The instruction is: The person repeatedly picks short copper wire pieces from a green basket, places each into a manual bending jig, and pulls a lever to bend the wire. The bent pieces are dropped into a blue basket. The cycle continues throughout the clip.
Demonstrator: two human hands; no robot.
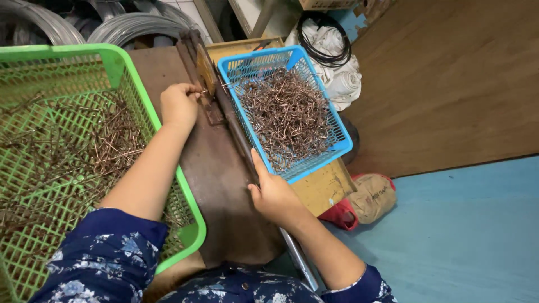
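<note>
My left hand (178, 102) is closed on a short copper wire piece (205, 90) and holds it against the head of a metal bending tool (206, 78) on the dark work board (216, 185). My right hand (273, 193) grips the tool's long lever handle (238, 134), which runs toward me along the board's right side. A green plastic basket (120, 73) of straight copper wire pieces (106, 146) sits to the left. To the right of the lever, a blue plastic basket (283, 54) holds a heap of bent copper wire pieces (289, 115).
Coils of grey steel wire (132, 25) lie at the back. A black cable coil (325, 42) rests on white cloth (342, 81). A tan and red bag (365, 199) lies on the blue floor (460, 235). A wooden panel (449, 84) stands at right.
</note>
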